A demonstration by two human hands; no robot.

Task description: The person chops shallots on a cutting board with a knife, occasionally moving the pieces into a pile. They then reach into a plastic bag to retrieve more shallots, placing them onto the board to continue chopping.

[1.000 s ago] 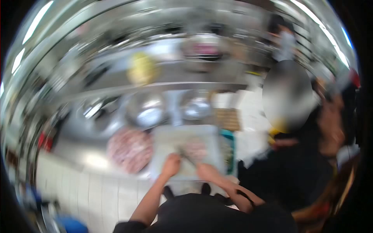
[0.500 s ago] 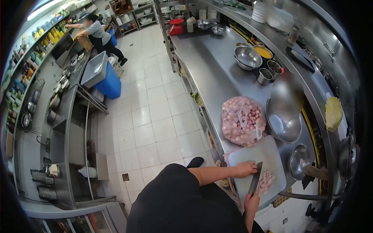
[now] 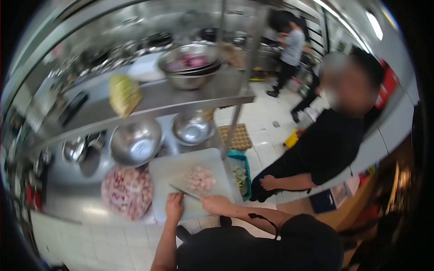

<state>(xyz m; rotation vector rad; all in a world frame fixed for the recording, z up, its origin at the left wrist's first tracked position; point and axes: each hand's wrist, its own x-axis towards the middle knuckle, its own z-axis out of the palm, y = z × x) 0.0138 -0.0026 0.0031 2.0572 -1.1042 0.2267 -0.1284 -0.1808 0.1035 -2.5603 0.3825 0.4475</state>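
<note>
My right hand grips the handle of a kitchen knife, its blade pointing left across a white cutting board. Just by the blade tip, my left hand rests on the board's near edge with fingers curled; whatever lies under them is hidden. A pile of pale pink cut shallots sits on the board beyond the knife. Left of the board stands a clear plastic bag of small pink shallots.
Behind the board are two steel bowls, a larger bowl and a smaller bowl. A cabbage piece and stacked bowls occupy the raised shelf. A teal basket and a person in black are close on the right.
My view has swung to the right, bringing the nearby person and another worker into sight. The knife stays in my right hand, and my left hand remains near its blade.
</note>
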